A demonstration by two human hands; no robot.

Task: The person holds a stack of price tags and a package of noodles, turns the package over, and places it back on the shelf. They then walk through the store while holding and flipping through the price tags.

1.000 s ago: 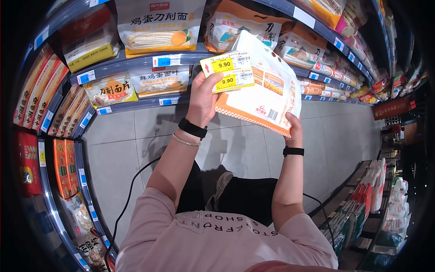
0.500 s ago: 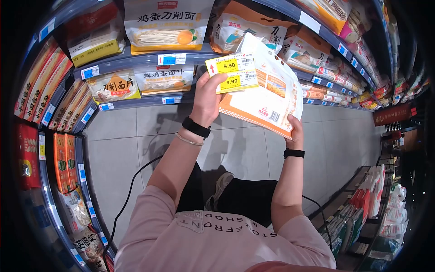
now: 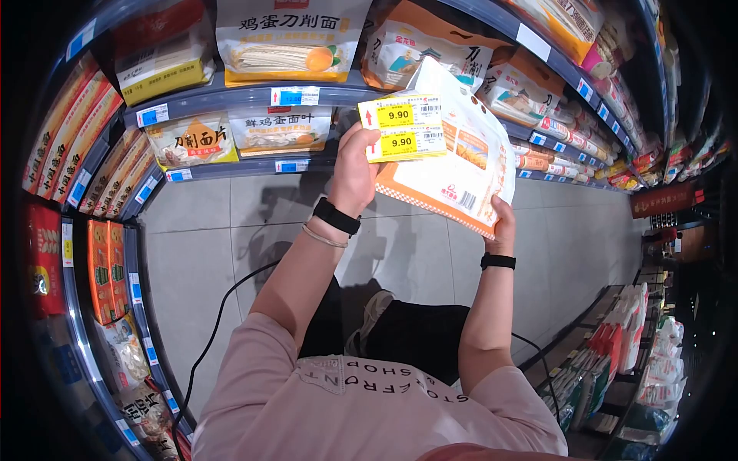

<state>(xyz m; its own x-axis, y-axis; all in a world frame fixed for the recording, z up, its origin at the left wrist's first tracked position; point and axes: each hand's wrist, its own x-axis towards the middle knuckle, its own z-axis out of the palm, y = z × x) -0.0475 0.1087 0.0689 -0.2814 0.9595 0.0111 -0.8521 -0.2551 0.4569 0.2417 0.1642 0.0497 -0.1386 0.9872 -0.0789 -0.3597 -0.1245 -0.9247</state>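
My left hand (image 3: 355, 173) is closed on two yellow-and-white price labels (image 3: 407, 127), one above the other, each reading 9.90. They overlap the left part of a white and orange noodle bag (image 3: 480, 173), whose printed back with a barcode faces me. Gripping the bag's lower right corner is my right hand (image 3: 501, 224), its thumb on the near face. The bag is tilted, with its orange checked edge toward me. Whether my left fingers also touch the bag behind the labels is hidden.
Shelves curve around the front and left, holding noodle bags such as an egg noodle bag (image 3: 288, 42) and a smaller bag (image 3: 192, 142). Blue price tags line the shelf edge (image 3: 231, 173). A black cable (image 3: 223, 307) hangs left of my body. Packed goods (image 3: 615, 338) stand at right.
The labels and my left hand have shifted slightly right and down in view. The bag remains in my right hand, nearly unmoved; the shelves have shifted a little with the camera.
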